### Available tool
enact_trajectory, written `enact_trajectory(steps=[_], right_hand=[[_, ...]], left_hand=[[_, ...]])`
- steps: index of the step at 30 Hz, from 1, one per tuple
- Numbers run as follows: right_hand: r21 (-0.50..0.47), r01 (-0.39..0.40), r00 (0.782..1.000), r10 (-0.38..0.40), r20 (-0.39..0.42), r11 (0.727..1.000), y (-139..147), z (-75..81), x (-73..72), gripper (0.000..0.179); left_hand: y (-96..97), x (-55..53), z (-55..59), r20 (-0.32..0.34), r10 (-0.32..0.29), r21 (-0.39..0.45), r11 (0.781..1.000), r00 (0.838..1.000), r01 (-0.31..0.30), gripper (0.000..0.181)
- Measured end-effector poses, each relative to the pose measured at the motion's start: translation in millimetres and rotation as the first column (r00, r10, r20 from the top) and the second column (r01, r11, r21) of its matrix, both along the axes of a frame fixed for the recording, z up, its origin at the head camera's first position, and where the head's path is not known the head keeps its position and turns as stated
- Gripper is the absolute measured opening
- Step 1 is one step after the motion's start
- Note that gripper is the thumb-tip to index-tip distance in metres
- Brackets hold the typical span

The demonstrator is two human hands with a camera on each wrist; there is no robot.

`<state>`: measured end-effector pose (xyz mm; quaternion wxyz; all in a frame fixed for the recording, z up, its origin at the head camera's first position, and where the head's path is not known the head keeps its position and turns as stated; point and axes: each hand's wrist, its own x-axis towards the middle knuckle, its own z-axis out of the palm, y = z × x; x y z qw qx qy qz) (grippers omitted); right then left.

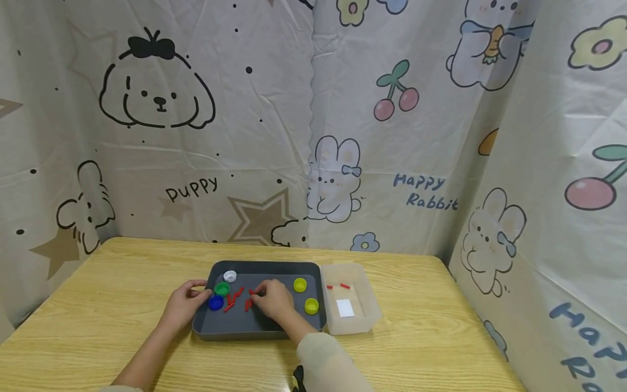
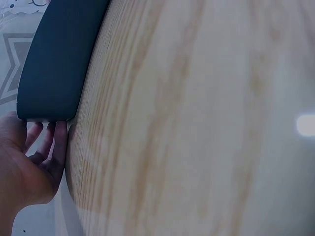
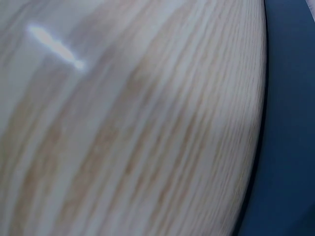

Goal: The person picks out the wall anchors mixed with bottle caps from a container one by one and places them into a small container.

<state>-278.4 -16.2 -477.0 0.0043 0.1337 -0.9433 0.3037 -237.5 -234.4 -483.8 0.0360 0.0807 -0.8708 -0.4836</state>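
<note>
A dark grey tray (image 1: pixel 240 326) lies on the table. My left hand (image 1: pixel 183 305) grips its left rim, thumb on top; in the left wrist view the fingers reach under the tray's end. My right hand (image 1: pixel 275 299) is over the tray's middle, thumb and forefinger pinched at a small red stick (image 1: pixel 251 292), mostly hidden by the fingertips. Several loose red sticks (image 1: pixel 229 307) lie left of it. A white cap (image 1: pixel 229 276), a green cap (image 1: pixel 222 289) and a blue cap (image 1: pixel 216 303) line the left side. Two yellow caps, one nearer (image 1: pixel 311 306), sit at the right.
A clear plastic box (image 1: pixel 362 324) stands against the tray's right side, with two red sticks (image 1: pixel 345 286) and a white square (image 1: pixel 345 308) inside. The wooden table (image 1: pixel 421 326) ends at a printed curtain (image 1: pixel 264 136) behind and at the sides.
</note>
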Motion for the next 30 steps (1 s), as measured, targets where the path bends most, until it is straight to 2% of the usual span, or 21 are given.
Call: enact_trajectory(steps=[5, 17, 25, 30], right_hand=[[0.015, 0.004, 1.0, -0.004, 0.003, 1.0, -0.7, 0.5, 0.8, 0.01], [0.132, 0.016, 1.0, -0.013, -0.025, 0.991, -4.7, 1.8, 3.0, 0.009], [0.1, 0.009, 1.0, -0.007, -0.027, 0.995, -0.2, 2.5, 2.3, 0.007], [0.074, -0.027, 0.999, 0.029, -0.032, 0.997, 4.8, 6.5, 0.7, 0.007]], left_hand=[[0.5, 1.0, 2.1, -0.013, -0.011, -0.006, 1.0, 1.0, 0.01, 0.047], [0.4, 1.5, 1.1, -0.005, -0.002, -0.012, 1.0, 1.0, 0.002, 0.046], [1.0, 1.4, 1.6, -0.004, 0.001, -0.014, 1.0, 1.0, -0.001, 0.046], [1.6, 1.8, 2.3, -0.003, 0.001, -0.009, 1.0, 1.0, -0.001, 0.045]])
